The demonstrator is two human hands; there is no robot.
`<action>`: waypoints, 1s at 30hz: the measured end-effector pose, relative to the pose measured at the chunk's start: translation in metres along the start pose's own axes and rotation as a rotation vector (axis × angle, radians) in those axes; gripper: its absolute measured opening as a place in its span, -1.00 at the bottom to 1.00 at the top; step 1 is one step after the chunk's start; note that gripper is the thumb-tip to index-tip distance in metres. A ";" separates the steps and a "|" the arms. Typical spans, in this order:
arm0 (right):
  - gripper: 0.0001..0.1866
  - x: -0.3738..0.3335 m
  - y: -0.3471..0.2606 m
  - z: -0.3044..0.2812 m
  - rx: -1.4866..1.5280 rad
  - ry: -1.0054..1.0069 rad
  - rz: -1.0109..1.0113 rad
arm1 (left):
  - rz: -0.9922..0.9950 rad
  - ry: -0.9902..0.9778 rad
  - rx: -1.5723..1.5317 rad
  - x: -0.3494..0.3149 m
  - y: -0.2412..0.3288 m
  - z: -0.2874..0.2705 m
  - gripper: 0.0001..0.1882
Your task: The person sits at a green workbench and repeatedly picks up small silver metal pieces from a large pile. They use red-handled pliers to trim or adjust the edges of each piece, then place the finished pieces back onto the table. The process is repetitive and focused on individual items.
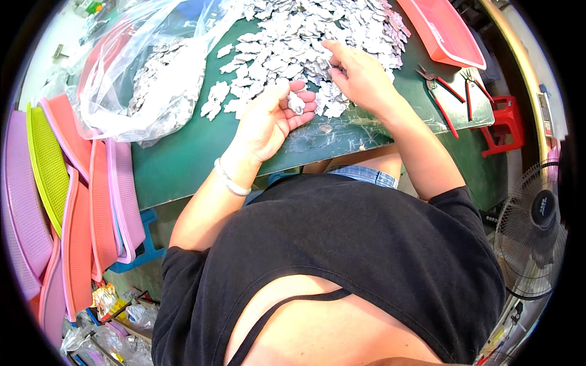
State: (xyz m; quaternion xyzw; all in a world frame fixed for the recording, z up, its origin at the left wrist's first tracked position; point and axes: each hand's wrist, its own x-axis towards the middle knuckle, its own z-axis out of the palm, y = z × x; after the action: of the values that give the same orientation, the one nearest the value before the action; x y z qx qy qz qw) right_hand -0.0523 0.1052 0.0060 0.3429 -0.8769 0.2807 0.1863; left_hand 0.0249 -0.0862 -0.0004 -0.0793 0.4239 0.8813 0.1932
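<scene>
A big heap of small, flat, whitish-grey pieces with wavy outlines covers the far middle of the green table. My left hand is palm up at the near edge of the heap, fingers loosely curled. One small whitish-grey piece rests on its fingers, under the thumb. To the right, my right hand reaches over the heap, index finger stretched out and thumb apart from it. I see nothing between that finger and thumb; its other fingers are mostly hidden.
A clear plastic bag holding more pieces sits at the left. Stacked plastic baskets stand beside the table. At the right are a pink-red basket, red-handled pliers, a red stool and a fan.
</scene>
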 end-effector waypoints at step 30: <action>-0.52 -0.001 -0.025 0.009 -0.024 -0.190 -0.154 | -0.041 -0.107 -0.192 -0.013 0.005 -0.010 -0.59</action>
State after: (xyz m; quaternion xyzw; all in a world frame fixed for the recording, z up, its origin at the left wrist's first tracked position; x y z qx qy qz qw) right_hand -0.0350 0.0848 0.0076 0.4322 -0.8649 0.2214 0.1273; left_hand 0.0346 -0.1010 0.0010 -0.0591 0.3250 0.9166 0.2252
